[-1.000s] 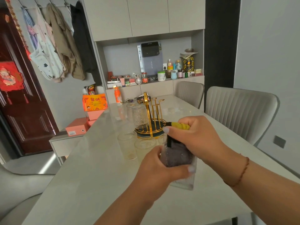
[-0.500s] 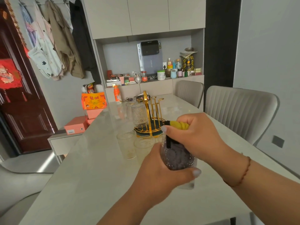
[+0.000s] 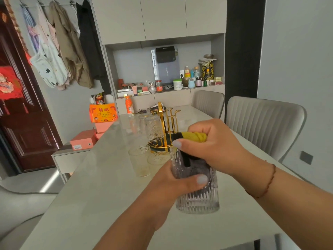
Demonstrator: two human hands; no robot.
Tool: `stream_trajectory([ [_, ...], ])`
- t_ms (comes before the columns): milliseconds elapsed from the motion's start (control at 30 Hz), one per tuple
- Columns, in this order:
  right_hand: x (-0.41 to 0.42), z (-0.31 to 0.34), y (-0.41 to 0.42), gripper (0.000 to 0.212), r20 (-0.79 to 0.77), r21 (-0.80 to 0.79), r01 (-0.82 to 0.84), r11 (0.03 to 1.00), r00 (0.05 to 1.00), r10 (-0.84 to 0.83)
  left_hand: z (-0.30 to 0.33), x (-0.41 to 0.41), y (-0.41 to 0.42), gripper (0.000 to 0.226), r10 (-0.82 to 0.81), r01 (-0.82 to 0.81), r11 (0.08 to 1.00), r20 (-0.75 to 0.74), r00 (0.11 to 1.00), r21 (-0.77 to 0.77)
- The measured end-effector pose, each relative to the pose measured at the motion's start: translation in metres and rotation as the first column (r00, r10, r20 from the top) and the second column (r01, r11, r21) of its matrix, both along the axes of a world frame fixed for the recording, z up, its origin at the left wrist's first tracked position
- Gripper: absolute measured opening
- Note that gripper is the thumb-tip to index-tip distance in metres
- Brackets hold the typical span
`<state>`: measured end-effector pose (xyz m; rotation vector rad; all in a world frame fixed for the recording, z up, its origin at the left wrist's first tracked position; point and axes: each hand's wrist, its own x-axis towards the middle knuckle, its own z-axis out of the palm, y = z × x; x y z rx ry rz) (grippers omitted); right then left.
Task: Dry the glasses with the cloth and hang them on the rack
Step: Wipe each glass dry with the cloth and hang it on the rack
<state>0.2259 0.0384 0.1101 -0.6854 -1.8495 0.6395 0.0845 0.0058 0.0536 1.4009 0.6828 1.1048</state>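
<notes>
My left hand (image 3: 173, 184) grips a ribbed clear glass (image 3: 197, 199) held upright above the table. My right hand (image 3: 214, 147) grips a yellow and dark cloth (image 3: 195, 137) bunched at the glass's mouth, with its dark end stuffed down inside. Behind stands the gold rack (image 3: 166, 127) on a dark round base, with an embossed glass (image 3: 153, 129) hanging upside down on its left side. Two more glasses, one (image 3: 139, 160) on the left and another (image 3: 157, 159) beside it, stand upright on the table in front of the rack.
The pale stone table (image 3: 100, 195) runs away from me. An orange bottle (image 3: 128, 105) stands at its far end. Two grey chairs, one (image 3: 263, 123) near and one (image 3: 208, 102) farther, line the right side. Orange boxes (image 3: 102, 112) sit on a low cabinet at left.
My left hand has turned the glass and shifted its grip, thumb now across the front. The cloth sits deeper in the glass, and the view has come closer.
</notes>
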Motion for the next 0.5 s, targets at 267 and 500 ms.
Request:
stream_trajectory([
  [267,0.007,-0.011,-0.004,0.049,-0.214,-0.017,-0.223,0.975,0.953,0.214,-0.006,-0.006,-0.009,0.055,-0.232,0.243,0.970,0.191,0.954,-0.035],
  [500,0.010,-0.025,0.008,0.051,-0.597,-0.291,0.105,0.951,0.757,-0.266,-0.015,-0.014,-0.010,0.067,-0.158,0.187,0.972,0.194,0.968,-0.141],
])
